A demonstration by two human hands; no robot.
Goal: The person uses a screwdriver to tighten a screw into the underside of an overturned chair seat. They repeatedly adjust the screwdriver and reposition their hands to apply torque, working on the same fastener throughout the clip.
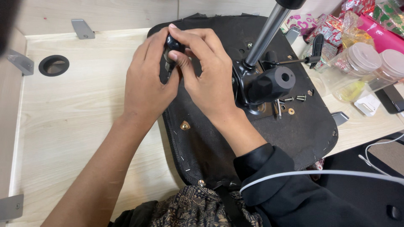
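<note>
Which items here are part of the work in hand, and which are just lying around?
In hand:
left hand and right hand on a small black knob
upturned chair seat base
tilt mechanism with gas cylinder
loose screws

Lying about:
plastic jars
wrapped gifts
white cable

Illumination bright, even, diffuse, from overhead. Soft short shadows under both hands (181,75) on the pale tabletop (75,122). Specular streak along the chrome column (264,35); glints on the foil wrappers (336,29) upper right. Centre in sharp focus. Dark blurred shape intrudes at the top-left corner. Slight wide-angle stretch toward the edges.
</note>
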